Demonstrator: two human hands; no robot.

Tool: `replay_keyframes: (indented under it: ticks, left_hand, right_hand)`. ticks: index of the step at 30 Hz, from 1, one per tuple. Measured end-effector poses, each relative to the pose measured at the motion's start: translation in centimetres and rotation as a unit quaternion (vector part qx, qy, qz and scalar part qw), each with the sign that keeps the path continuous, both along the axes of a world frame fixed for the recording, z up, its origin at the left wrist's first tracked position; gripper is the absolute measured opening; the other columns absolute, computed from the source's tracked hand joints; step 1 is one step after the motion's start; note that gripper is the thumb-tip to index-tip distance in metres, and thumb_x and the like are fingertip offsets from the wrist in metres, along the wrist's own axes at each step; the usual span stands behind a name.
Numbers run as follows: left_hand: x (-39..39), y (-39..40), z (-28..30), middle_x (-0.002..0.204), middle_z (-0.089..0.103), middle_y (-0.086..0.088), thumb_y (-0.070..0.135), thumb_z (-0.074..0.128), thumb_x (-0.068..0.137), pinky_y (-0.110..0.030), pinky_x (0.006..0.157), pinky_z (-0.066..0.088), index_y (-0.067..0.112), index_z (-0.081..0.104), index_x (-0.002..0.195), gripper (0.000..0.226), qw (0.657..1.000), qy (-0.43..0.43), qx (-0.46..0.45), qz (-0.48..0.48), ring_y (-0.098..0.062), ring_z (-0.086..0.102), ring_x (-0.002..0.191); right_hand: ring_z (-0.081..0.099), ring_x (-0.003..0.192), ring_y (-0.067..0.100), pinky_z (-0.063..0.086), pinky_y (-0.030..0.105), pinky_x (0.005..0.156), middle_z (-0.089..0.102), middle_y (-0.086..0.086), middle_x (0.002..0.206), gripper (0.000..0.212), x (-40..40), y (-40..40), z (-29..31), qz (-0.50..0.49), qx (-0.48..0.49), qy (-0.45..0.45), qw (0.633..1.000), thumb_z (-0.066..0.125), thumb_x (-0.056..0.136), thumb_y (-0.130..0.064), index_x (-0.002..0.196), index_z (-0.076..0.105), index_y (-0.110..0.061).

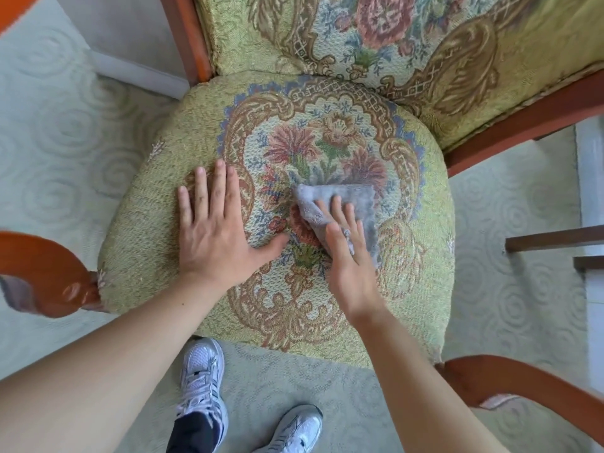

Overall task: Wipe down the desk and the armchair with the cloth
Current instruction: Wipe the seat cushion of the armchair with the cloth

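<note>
The armchair has a green seat cushion [157, 204] with a floral tapestry pattern, and its matching backrest [248, 31] rises at the top. A folded grey cloth [340, 194] lies on the middle of the seat. My right hand [349, 253] presses flat on the cloth, fingers spread over its near half. My left hand [212, 230] rests flat on the seat just left of the cloth, fingers apart, holding nothing. The desk is out of view.
Glossy red-brown wooden armrests curve in at the left [42, 273] and lower right [523, 384]. Pale patterned carpet [58, 132] surrounds the chair. My white sneakers [202, 377] stand at the seat's front edge. Dark wooden bars [555, 240] show at the right.
</note>
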State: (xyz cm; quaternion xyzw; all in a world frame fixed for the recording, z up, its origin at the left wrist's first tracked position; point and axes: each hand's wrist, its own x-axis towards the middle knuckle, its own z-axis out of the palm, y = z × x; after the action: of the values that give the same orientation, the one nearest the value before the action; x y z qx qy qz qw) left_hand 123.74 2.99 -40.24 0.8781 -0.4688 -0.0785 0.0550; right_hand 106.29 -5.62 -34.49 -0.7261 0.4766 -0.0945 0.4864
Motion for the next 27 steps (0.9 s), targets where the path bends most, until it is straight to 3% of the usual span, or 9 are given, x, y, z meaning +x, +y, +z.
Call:
replay_keyframes:
  ticks: [3,5,9,13,17,21,23,25,27]
  left_hand:
    - [-0.4,-0.4,0.0,0.169,-0.007,-0.012,0.099,0.015,0.073,-0.058,0.123,0.008,0.006,-0.004,0.160,0.129,1.000,0.008,-0.001,-0.005,-0.032,-0.006,0.155]
    - [-0.6,-0.4,0.0,0.168,-0.011,-0.012,0.099,0.013,0.074,-0.058,0.123,0.007,0.006,-0.007,0.160,0.128,1.000,0.007,0.006,-0.003,-0.032,-0.009,0.155]
    - [-0.3,-0.3,0.2,0.168,-0.011,-0.011,0.098,0.012,0.076,-0.058,0.123,0.008,0.006,-0.006,0.160,0.126,1.000,0.014,0.009,-0.001,-0.031,-0.010,0.155]
    - [-0.4,-0.2,0.4,0.169,-0.008,-0.010,0.099,0.012,0.074,-0.059,0.123,0.007,0.006,-0.004,0.160,0.128,1.000,0.028,-0.002,0.003,-0.030,-0.008,0.156]
    - [-0.3,-0.1,0.4,0.169,-0.006,-0.009,0.099,0.023,0.069,-0.060,0.123,0.008,0.006,-0.002,0.160,0.133,0.999,0.032,0.004,0.008,-0.029,-0.007,0.156]
    - [-0.1,0.1,0.3,0.170,-0.005,-0.009,0.100,0.018,0.067,-0.060,0.123,0.010,0.006,0.001,0.161,0.134,0.999,0.036,0.007,0.008,-0.029,-0.007,0.156]
    - [-0.2,0.0,0.3,0.169,-0.003,-0.011,0.097,0.019,0.072,-0.061,0.122,0.011,0.005,0.004,0.160,0.129,0.999,0.037,-0.002,0.008,-0.030,-0.005,0.156]
    - [-0.3,0.0,0.3,0.169,-0.003,-0.012,0.096,0.018,0.076,-0.061,0.122,0.011,0.004,0.005,0.160,0.126,0.999,0.039,-0.005,0.002,-0.031,-0.005,0.156]
    - [-0.2,0.0,0.3,0.169,-0.003,-0.012,0.096,0.021,0.077,-0.062,0.122,0.012,0.003,0.005,0.160,0.125,0.999,0.039,-0.005,0.001,-0.031,-0.005,0.156]
  right_hand:
    - [0.038,0.143,0.007,0.027,0.036,0.120,0.050,-0.013,0.149,0.043,-1.1,-0.4,1.4,-0.070,0.132,-0.199,0.969,0.028,0.104,-0.046,0.133,0.059,-0.043]
    - [0.062,0.117,0.005,0.051,0.021,0.094,0.070,-0.009,0.123,0.047,-1.5,-1.3,2.3,-0.148,0.142,-0.298,0.933,0.028,0.105,-0.037,0.120,0.072,-0.033]
    - [0.068,0.106,0.007,0.055,0.018,0.079,0.075,-0.009,0.108,0.039,0.2,-3.7,3.3,-0.348,0.062,-0.263,0.897,0.042,0.095,-0.047,0.107,0.076,-0.033]
    - [0.016,0.152,0.015,0.019,0.043,0.124,0.018,-0.003,0.165,0.062,3.5,-3.5,1.5,-0.218,-0.008,-0.050,0.975,0.026,0.101,-0.060,0.156,0.024,-0.032]
    - [-0.016,0.152,0.018,-0.012,0.042,0.123,-0.004,-0.005,0.166,0.052,7.0,-1.4,-1.0,-0.007,-0.125,0.131,0.983,0.015,0.106,-0.050,0.156,0.018,-0.036]
    - [-0.019,0.150,0.008,-0.016,0.035,0.122,-0.004,-0.013,0.165,0.051,7.3,-0.9,-0.9,0.024,-0.110,0.097,0.989,0.017,0.105,-0.054,0.154,0.022,-0.041]
    - [0.002,0.150,0.004,0.001,0.036,0.123,0.015,-0.022,0.159,0.058,6.5,-1.4,0.0,-0.011,0.009,0.030,0.999,0.021,0.097,-0.063,0.150,0.034,-0.044]
    - [0.059,0.121,0.012,0.047,0.042,0.088,0.066,-0.010,0.128,0.053,5.7,-2.8,1.3,-0.115,0.177,-0.102,0.972,0.032,0.092,-0.064,0.123,0.063,-0.035]
    - [0.072,0.097,0.015,0.056,0.038,0.084,0.076,-0.001,0.103,0.046,5.8,-4.7,2.5,-0.207,0.200,-0.206,0.935,0.037,0.095,-0.055,0.109,0.069,-0.025]
